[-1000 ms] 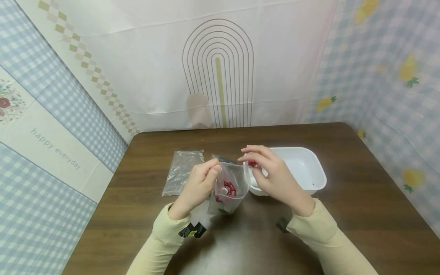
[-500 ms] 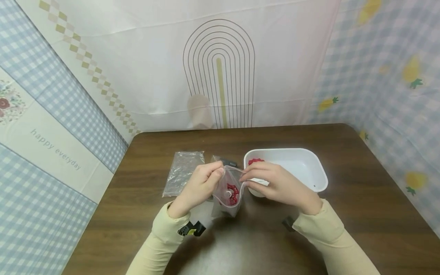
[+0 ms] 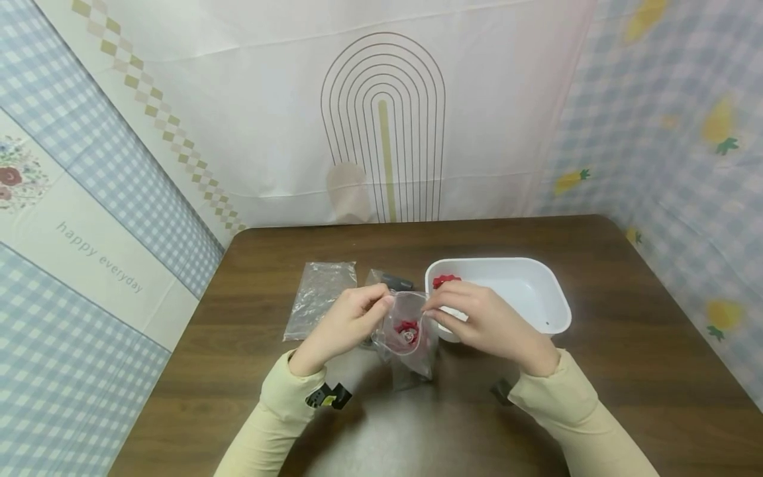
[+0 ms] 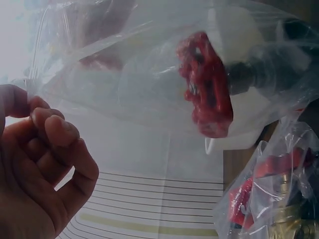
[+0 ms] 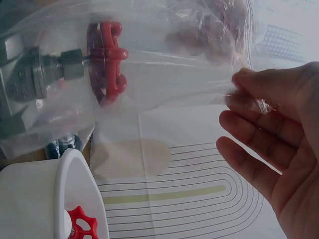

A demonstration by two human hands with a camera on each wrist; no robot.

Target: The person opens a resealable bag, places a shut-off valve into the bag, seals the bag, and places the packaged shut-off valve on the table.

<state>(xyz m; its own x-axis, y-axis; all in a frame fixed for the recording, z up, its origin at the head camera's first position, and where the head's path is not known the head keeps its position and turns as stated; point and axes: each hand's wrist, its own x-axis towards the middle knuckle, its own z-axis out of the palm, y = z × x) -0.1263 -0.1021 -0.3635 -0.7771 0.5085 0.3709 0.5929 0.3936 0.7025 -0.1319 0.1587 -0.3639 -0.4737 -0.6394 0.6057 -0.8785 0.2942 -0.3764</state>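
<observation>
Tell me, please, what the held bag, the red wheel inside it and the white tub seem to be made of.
Bag: thin glossy plastic; it is see-through and creased.
Red wheel: probably metal with glossy paint, given its highlights; plastic is possible.
White tub: likely smooth plastic, from its even colour and rounded rim.

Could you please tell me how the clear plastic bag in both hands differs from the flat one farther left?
The held clear plastic bag is spread open; the flat clear plastic bag lies on the brown wooden table. The held bag contains a red-wheeled metal valve; the flat bag shows no contents. Both are transparent.
</observation>
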